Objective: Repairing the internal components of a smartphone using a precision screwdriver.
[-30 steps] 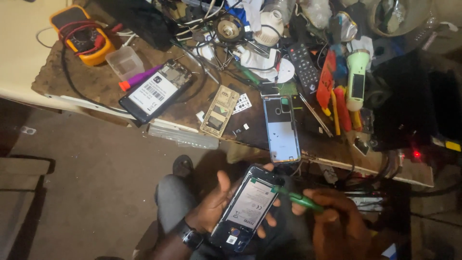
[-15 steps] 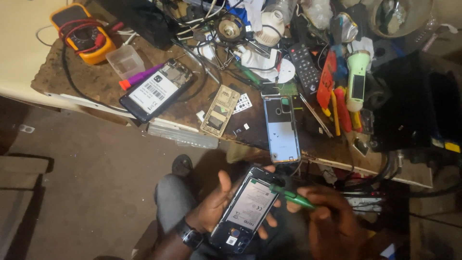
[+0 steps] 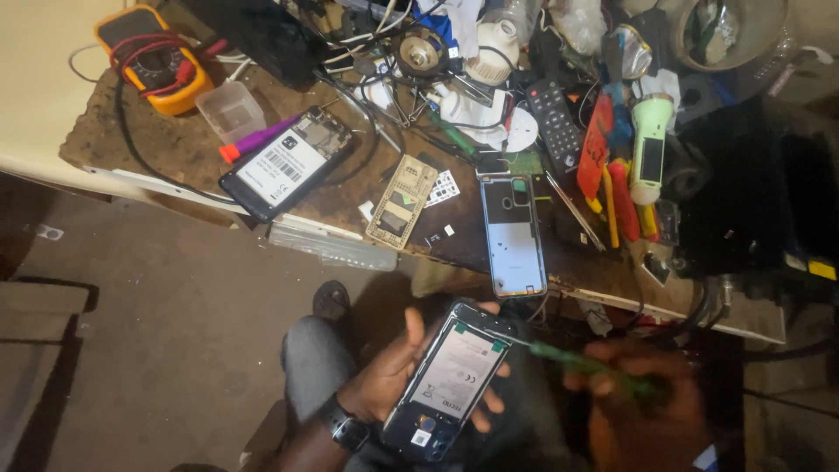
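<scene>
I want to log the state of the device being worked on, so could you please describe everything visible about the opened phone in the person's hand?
The opened phone has its back cover off, showing a pale battery with printed marks, a dark frame and a small board at its lower end. It lies tilted, back up, in the left hand, thumb along its left edge, fingers under the right. The blurred right hand brings a green-handled tool to its upper right corner, below the workbench edge.
</scene>
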